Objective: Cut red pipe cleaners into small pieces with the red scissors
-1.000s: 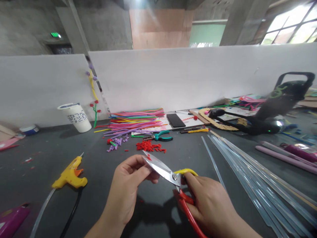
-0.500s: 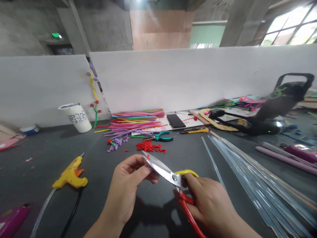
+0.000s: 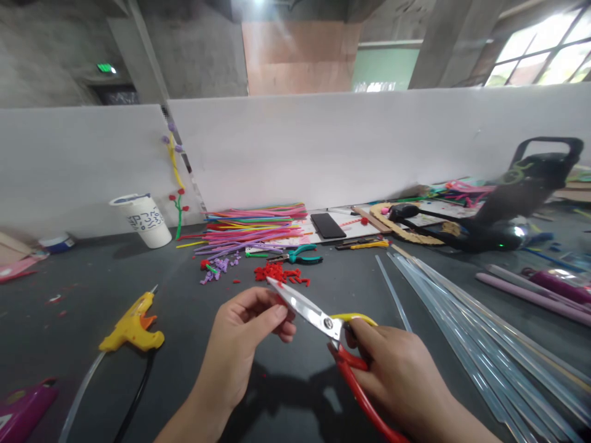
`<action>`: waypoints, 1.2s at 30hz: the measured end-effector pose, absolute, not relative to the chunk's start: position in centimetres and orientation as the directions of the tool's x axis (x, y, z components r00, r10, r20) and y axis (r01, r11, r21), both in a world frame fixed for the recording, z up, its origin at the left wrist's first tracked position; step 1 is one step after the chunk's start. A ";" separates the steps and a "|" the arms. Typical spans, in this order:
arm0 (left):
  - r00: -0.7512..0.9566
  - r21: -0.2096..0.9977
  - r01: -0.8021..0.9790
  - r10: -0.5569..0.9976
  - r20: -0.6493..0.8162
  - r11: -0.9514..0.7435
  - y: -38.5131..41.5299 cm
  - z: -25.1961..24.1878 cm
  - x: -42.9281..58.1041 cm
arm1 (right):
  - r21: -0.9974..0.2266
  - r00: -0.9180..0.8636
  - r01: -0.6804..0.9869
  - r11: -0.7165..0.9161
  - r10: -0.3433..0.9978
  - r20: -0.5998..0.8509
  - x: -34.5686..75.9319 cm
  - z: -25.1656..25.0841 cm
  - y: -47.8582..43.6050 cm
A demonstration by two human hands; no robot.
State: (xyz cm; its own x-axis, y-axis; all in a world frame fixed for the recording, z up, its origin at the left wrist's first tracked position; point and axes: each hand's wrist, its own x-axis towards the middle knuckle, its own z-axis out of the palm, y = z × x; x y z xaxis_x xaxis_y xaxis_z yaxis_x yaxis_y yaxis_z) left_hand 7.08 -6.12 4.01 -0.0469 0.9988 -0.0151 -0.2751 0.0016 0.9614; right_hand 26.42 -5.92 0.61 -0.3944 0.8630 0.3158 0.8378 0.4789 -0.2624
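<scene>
My right hand [image 3: 399, 363] is wrapped around the handles of a pair of scissors [image 3: 309, 312], one red and one yellow. The silver blades point up and left, their tips beside my left fingertips. My left hand [image 3: 244, 338] is closed in a pinch; a bit of red shows at its fingers, probably a piece of pipe cleaner, mostly hidden. Just beyond the blades lies a pile of short red pipe cleaner pieces [image 3: 277, 272]. Left of it is a smaller heap of purple pieces [image 3: 220, 268].
Long pipe cleaners [image 3: 253, 231] lie at the back near a phone [image 3: 327, 226] and teal-handled pliers [image 3: 302, 254]. A yellow glue gun [image 3: 132, 326] rests on the left, a white cup [image 3: 146, 221] behind it. Clear glue sticks [image 3: 466, 332] and a black lamp-like device [image 3: 517, 203] occupy the right.
The scissors have shifted slightly right, away from my left fingers, with my right hand. My left hand stays nearly in place, its fingertips now less covered by the blades.
</scene>
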 end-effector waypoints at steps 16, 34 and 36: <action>0.415 0.871 -0.176 0.837 -0.357 0.459 -6.4 2.7 8.7 | -0.994 -0.504 0.040 -0.105 0.857 -0.111 24.1 2.1 -4.3; 0.338 0.925 -0.137 0.894 -0.294 0.356 -6.1 2.6 8.3 | -0.999 -0.350 -0.040 0.010 0.936 0.023 23.7 2.2 -4.0; 0.340 0.921 -0.193 0.904 -0.261 0.338 -6.1 2.8 8.4 | -1.000 -0.348 0.009 -0.014 0.938 -0.017 23.7 2.2 -4.0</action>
